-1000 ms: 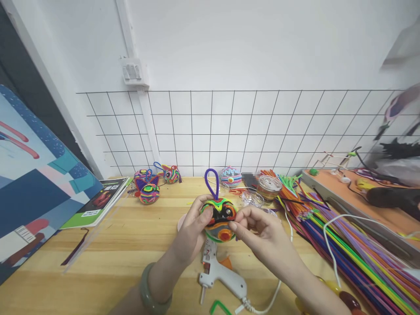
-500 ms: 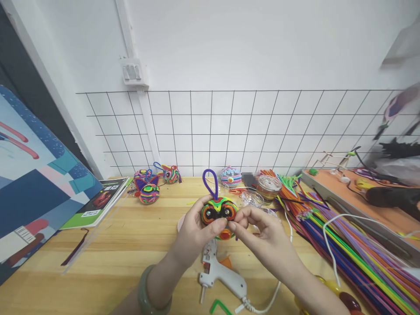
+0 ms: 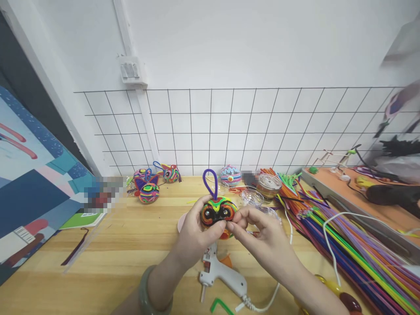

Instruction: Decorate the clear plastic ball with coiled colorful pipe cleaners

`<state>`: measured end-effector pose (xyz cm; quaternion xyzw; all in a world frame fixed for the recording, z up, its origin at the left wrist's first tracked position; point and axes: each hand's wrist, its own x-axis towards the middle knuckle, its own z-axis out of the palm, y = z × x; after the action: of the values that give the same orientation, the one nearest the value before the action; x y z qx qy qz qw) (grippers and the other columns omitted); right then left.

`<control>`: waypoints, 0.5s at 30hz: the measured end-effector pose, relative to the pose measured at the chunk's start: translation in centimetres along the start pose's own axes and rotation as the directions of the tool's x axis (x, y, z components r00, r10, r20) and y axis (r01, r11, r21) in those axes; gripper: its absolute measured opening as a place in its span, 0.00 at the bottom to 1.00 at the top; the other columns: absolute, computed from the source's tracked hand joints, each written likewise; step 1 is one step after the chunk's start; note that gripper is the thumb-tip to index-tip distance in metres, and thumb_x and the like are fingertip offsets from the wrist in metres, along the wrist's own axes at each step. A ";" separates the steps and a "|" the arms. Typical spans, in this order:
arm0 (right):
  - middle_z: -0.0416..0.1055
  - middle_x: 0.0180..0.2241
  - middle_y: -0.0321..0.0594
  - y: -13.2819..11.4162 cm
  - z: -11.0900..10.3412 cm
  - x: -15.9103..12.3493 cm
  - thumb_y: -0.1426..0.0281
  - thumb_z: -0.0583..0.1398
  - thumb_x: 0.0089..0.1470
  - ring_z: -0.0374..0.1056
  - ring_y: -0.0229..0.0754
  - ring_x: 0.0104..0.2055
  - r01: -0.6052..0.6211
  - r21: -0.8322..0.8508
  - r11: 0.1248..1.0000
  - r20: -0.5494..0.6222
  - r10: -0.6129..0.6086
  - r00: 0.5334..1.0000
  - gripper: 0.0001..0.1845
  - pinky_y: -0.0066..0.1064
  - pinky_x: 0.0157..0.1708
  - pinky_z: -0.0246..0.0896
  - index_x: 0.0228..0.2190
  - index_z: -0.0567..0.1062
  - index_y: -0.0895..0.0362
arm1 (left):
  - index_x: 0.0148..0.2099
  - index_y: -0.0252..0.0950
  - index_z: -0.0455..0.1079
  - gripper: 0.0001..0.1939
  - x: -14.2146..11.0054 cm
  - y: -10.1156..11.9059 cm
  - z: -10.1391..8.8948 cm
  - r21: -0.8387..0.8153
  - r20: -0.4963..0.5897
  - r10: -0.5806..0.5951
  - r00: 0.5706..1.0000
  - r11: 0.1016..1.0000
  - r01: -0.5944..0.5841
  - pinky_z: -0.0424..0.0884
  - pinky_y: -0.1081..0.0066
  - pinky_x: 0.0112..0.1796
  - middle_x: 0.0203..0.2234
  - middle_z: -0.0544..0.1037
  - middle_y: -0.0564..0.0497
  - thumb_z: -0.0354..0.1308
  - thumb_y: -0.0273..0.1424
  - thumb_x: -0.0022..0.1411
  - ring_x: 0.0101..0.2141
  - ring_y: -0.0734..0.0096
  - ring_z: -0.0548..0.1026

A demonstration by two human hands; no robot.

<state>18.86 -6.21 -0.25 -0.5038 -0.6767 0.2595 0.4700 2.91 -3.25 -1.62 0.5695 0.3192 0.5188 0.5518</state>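
Observation:
Over the middle of the table, my left hand (image 3: pixel 196 232) is wrapped round the left side of a pipe-cleaner ornament (image 3: pixel 219 204). The ornament is a round multicoloured face with two dark shiny eyes, an orange-red part low down and a purple loop on top. The thumb and fingers of my right hand (image 3: pixel 260 234) are closed on its lower right edge. Whether they also pinch a small piece there is hidden. Below both hands lies a white hot glue gun (image 3: pixel 226 274), with a short bent green pipe cleaner (image 3: pixel 218 302) near its handle.
Bundles of coloured pipe cleaners (image 3: pixel 348 249) cover the right side. Finished ornaments (image 3: pixel 147 191) stand at the back left, and a striped ball (image 3: pixel 230 175) sits behind my hands. A clear round container (image 3: pixel 269 186) is at the back right. The glue gun's white cord (image 3: pixel 274 299) curves beneath my right arm.
The ornament's face has tipped slightly, and less of its orange-red lower part shows between my hands. Both hands keep their hold in nearly the same place.

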 end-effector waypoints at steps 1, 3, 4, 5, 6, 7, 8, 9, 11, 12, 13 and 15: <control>0.67 0.22 0.35 0.0 0.0 0.0 0.63 0.60 0.54 0.64 0.38 0.25 0.004 -0.005 1.000 0.002 -0.004 1.000 0.10 0.26 0.22 0.57 0.26 0.72 0.55 | 0.52 0.36 0.63 0.25 0.0 -0.1 0.0 0.012 0.000 0.004 1.000 1.000 -0.004 0.71 0.65 0.44 0.41 0.79 0.45 0.64 0.31 0.53 0.44 0.58 0.76; 0.67 0.22 0.35 0.0 0.0 0.0 0.63 0.60 0.54 0.64 0.38 0.26 0.010 -0.011 1.000 0.008 -0.010 1.000 0.10 0.27 0.23 0.58 0.26 0.72 0.55 | 0.52 0.36 0.63 0.25 0.0 -0.2 -0.1 0.029 -0.003 0.009 1.000 1.000 -0.009 0.71 0.65 0.44 0.41 0.79 0.45 0.64 0.30 0.53 0.44 0.59 0.76; 0.67 0.23 0.35 0.0 0.0 0.0 0.63 0.59 0.54 0.64 0.38 0.26 0.010 -0.012 1.000 0.012 -0.010 1.000 0.10 0.28 0.24 0.59 0.26 0.72 0.55 | 0.52 0.36 0.63 0.25 0.0 -0.2 -0.1 0.037 -0.007 0.011 1.000 0.999 -0.011 0.71 0.65 0.44 0.42 0.79 0.45 0.64 0.30 0.53 0.44 0.59 0.76; 0.67 0.23 0.35 0.0 0.0 0.0 0.63 0.59 0.55 0.64 0.39 0.26 0.008 -0.014 1.000 0.017 -0.008 1.000 0.10 0.28 0.25 0.59 0.26 0.72 0.55 | 0.52 0.36 0.63 0.24 0.0 -0.3 -0.1 0.047 -0.016 0.012 1.000 0.999 -0.011 0.71 0.65 0.44 0.42 0.79 0.45 0.64 0.30 0.53 0.44 0.59 0.76; 0.68 0.23 0.35 0.0 0.0 -0.1 0.63 0.59 0.55 0.64 0.39 0.27 0.002 -0.016 1.000 0.023 -0.002 1.000 0.10 0.29 0.25 0.59 0.27 0.72 0.55 | 0.52 0.36 0.64 0.24 0.0 -0.3 -0.1 0.059 -0.026 0.012 1.000 0.998 -0.011 0.71 0.65 0.44 0.42 0.79 0.45 0.64 0.30 0.53 0.44 0.58 0.76; 0.68 0.24 0.36 0.0 -0.1 -0.1 0.63 0.59 0.55 0.64 0.39 0.27 -0.005 -0.019 1.000 0.031 0.006 1.000 0.10 0.29 0.26 0.59 0.27 0.73 0.55 | 0.52 0.36 0.64 0.24 0.0 -0.3 -0.1 0.069 -0.039 0.012 0.999 0.998 -0.009 0.71 0.65 0.44 0.41 0.79 0.45 0.64 0.30 0.52 0.43 0.58 0.76; 0.68 0.24 0.36 0.0 -0.1 -0.1 0.63 0.59 0.55 0.64 0.40 0.28 -0.014 -0.020 1.000 0.039 0.015 0.999 0.09 0.30 0.27 0.59 0.28 0.73 0.55 | 0.52 0.36 0.65 0.25 0.0 -0.4 -0.2 0.077 -0.053 0.012 0.999 0.997 -0.008 0.72 0.64 0.44 0.41 0.79 0.45 0.64 0.30 0.51 0.43 0.57 0.76; 0.68 0.25 0.36 0.0 -0.2 -0.1 0.63 0.59 0.55 0.64 0.40 0.29 -0.022 -0.020 1.000 0.047 0.023 0.999 0.09 0.30 0.27 0.59 0.28 0.73 0.55 | 0.51 0.36 0.66 0.25 0.0 -0.4 -0.2 0.080 -0.065 0.011 0.998 0.997 -0.006 0.72 0.64 0.44 0.40 0.79 0.45 0.65 0.30 0.51 0.43 0.56 0.76; 0.68 0.25 0.37 0.0 -0.3 -0.2 0.63 0.58 0.55 0.65 0.41 0.29 -0.040 -0.011 0.999 0.061 0.041 0.997 0.09 0.30 0.27 0.59 0.29 0.73 0.55 | 0.51 0.36 0.68 0.25 0.0 -0.4 -0.2 0.080 -0.083 0.009 0.997 0.997 -0.003 0.71 0.63 0.45 0.39 0.80 0.45 0.66 0.29 0.49 0.44 0.55 0.76; 0.68 0.25 0.37 0.0 -0.3 -0.2 0.62 0.58 0.55 0.65 0.41 0.29 -0.048 -0.004 0.999 0.067 0.048 0.997 0.09 0.30 0.26 0.59 0.29 0.72 0.55 | 0.50 0.36 0.68 0.25 0.0 -0.4 -0.2 0.082 -0.087 0.010 0.996 0.997 -0.003 0.71 0.62 0.46 0.38 0.80 0.45 0.66 0.29 0.48 0.44 0.54 0.76; 0.68 0.25 0.37 0.0 -0.4 -0.2 0.62 0.58 0.55 0.65 0.41 0.29 -0.055 0.002 0.998 0.072 0.055 0.996 0.09 0.29 0.25 0.58 0.29 0.72 0.55 | 0.50 0.36 0.68 0.25 0.0 -0.3 -0.2 0.087 -0.085 0.010 0.996 0.996 -0.002 0.71 0.62 0.46 0.38 0.80 0.45 0.66 0.29 0.48 0.44 0.54 0.76; 0.67 0.25 0.36 -0.1 -0.4 -0.2 0.62 0.58 0.55 0.64 0.40 0.29 -0.063 0.009 0.998 0.077 0.062 0.995 0.09 0.29 0.25 0.58 0.29 0.72 0.55 | 0.51 0.36 0.67 0.25 0.0 -0.2 -0.2 0.106 -0.070 0.003 0.998 0.994 0.004 0.72 0.62 0.45 0.39 0.80 0.45 0.65 0.29 0.48 0.44 0.54 0.76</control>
<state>19.20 -6.48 -0.12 -0.5116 -0.6768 0.2972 0.4381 2.77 -3.10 -1.86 0.5795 0.3658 0.5207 0.5092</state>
